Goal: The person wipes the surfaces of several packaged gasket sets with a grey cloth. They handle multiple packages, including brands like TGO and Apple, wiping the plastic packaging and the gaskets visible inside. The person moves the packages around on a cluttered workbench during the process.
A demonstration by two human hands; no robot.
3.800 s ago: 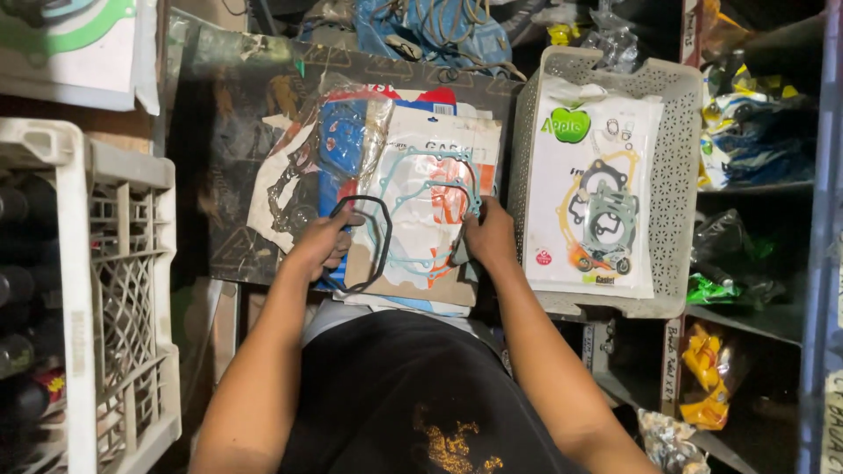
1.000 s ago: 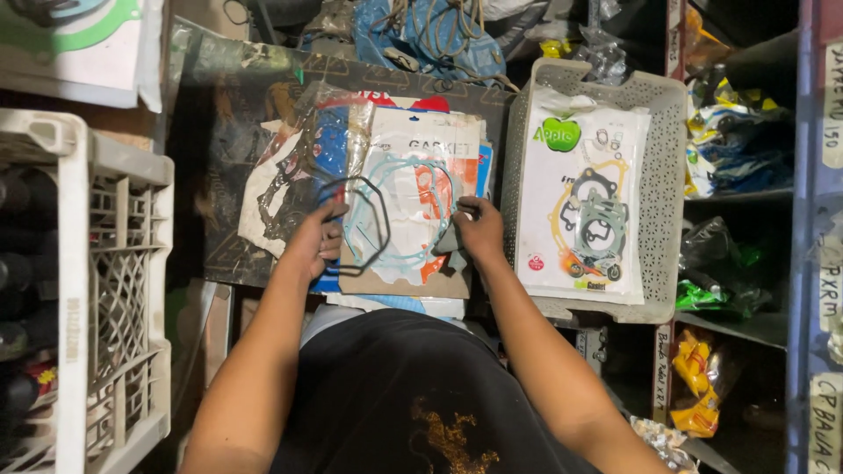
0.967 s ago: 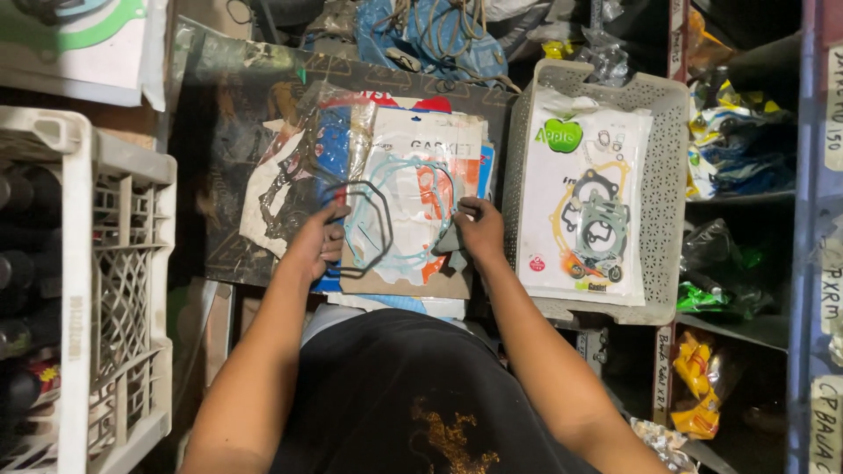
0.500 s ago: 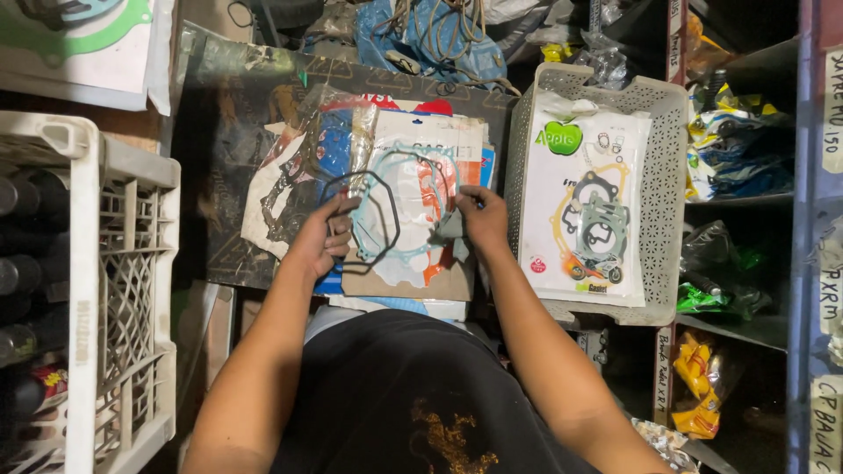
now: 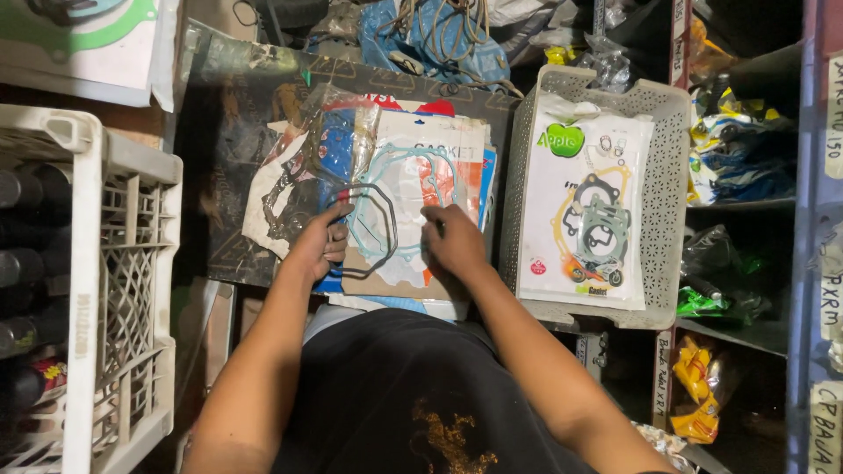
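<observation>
The left hand point(image 5: 318, 246) grips a thin black rubber ring gasket point(image 5: 379, 230) — its near edge hidden under the fingers — lying on the pale gasket packet point(image 5: 413, 189). The right hand point(image 5: 452, 239), released, rests flat on that packet; it has slid leftward since earlier.

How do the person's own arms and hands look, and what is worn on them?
Both arms are bare from the upper arm down; no sleeves reach the forearms. The left hand and right hand wear no gloves, and no watch, ring or bracelet is visible. The person wears a black shirt with a gold-coloured print.
</observation>
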